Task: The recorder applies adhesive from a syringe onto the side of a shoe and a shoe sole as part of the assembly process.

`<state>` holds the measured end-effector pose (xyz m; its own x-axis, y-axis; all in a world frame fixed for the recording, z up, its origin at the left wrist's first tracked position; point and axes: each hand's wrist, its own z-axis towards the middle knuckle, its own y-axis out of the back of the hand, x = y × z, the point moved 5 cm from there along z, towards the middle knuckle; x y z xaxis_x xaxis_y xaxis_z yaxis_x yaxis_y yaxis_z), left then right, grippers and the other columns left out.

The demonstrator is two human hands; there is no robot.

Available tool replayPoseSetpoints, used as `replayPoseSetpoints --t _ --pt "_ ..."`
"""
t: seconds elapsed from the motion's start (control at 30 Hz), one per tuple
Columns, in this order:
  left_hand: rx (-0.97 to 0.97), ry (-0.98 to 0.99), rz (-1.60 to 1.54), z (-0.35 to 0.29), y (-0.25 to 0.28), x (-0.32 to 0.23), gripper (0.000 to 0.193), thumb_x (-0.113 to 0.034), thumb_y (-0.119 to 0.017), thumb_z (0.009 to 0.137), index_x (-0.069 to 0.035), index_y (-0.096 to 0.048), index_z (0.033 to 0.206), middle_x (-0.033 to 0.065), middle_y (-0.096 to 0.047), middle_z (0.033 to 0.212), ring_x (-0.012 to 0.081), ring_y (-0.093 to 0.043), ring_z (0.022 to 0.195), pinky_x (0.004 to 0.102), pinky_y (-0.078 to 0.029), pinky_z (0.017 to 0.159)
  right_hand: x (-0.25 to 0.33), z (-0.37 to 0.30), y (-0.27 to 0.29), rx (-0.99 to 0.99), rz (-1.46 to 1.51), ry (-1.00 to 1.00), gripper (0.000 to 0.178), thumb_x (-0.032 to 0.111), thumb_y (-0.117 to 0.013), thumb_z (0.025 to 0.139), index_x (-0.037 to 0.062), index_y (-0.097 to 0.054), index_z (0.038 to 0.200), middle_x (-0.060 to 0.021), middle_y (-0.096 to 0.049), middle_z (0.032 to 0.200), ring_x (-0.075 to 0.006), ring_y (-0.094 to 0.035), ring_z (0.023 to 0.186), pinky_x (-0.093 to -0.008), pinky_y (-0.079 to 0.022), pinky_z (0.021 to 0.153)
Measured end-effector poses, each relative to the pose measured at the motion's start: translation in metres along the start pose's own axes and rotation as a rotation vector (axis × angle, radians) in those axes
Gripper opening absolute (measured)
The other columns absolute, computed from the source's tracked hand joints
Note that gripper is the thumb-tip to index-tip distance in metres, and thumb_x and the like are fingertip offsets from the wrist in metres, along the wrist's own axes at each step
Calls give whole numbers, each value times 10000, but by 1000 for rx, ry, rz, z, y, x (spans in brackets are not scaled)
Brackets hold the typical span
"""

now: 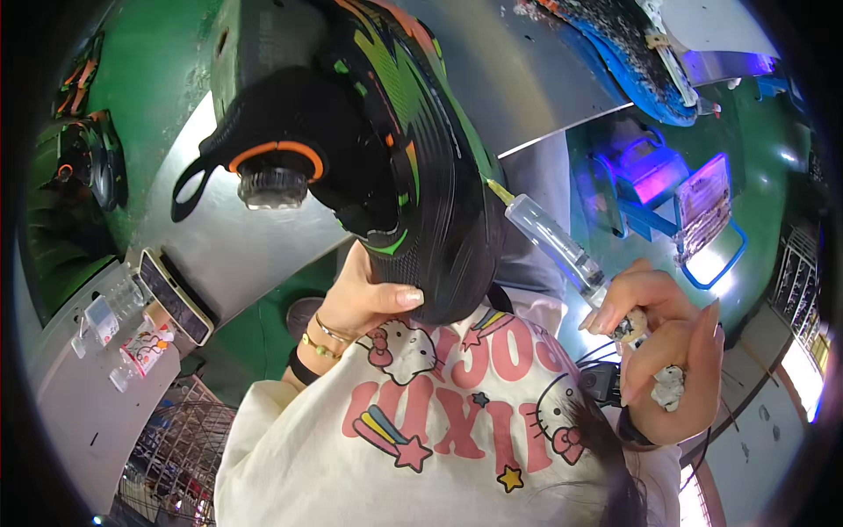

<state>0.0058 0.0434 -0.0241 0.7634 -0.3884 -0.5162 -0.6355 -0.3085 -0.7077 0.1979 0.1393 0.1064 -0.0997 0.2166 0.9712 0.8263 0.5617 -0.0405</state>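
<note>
A black sneaker (439,176) with green and orange trim stands toe toward me. A clear round piece (274,184) sits at its orange-edged opening, beside a black pull loop. My left hand (373,294) grips the toe, thumb on top. In my right hand (672,351) is a clear syringe (555,239), held near its plunger end. Its yellow-green needle tip meets the sneaker's side, near where upper and sole join. A crumpled white wad (669,388) is tucked in the right palm. The plunger end is partly hidden by the fingers.
The sneaker is over a metal worktop (255,255). A phone (178,299) leans at left, near a clear bottle (130,294) and a red-and-white packet (147,347). Behind stand a wire basket (180,448), a blue metal-framed chair (702,211) and a blue-edged pad (632,70).
</note>
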Motion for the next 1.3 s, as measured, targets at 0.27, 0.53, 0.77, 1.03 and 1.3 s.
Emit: replayPoseSetpoints --t 0.27,0.53,0.77,1.03,1.3 --pt "-44 120 -107 2 -18 12 605 7 -699 674 41 -450 1224 118 -573 1144 194 -580 1031 346 -446 931 11 -15 12 -107 -10 139 546 242 -186 982 107 -404 500 -183 -512 889 -249 -488 731 -347 -408 724" --pt "-395 36 229 -65 38 -42 560 -124 -652 707 107 -469 1183 168 -579 1122 239 -584 1024 342 -458 917 -31 72 33 -9 -532 417 235 183 -534 867 9 -591 720 -113 -584 1114 -245 -553 884 -350 -430 787" --pt "-705 -311 416 -148 103 -117 336 -146 -514 870 8 -494 1169 106 -572 1124 199 -552 1053 346 -434 915 -56 103 20 172 -1063 518 309 252 -614 818 112 -601 1093 -14 -477 1332 -284 -430 1139 -422 -368 925" --pt "-767 -855 476 -89 104 -174 356 -199 -593 860 1 -496 1138 81 -558 1086 181 -558 961 318 -463 846 8 118 130 174 -1378 644 382 161 -654 761 142 -600 1139 -19 -480 1337 -305 -380 1258 -441 -332 1009" --pt "-408 -866 937 -16 -5 -211 732 -419 -762 671 62 -474 1142 116 -555 1048 191 -561 949 303 -452 847 -13 148 158 316 -1403 670 360 158 -633 775 132 -571 1129 -42 -496 1260 -310 -426 1180 -425 -371 984"
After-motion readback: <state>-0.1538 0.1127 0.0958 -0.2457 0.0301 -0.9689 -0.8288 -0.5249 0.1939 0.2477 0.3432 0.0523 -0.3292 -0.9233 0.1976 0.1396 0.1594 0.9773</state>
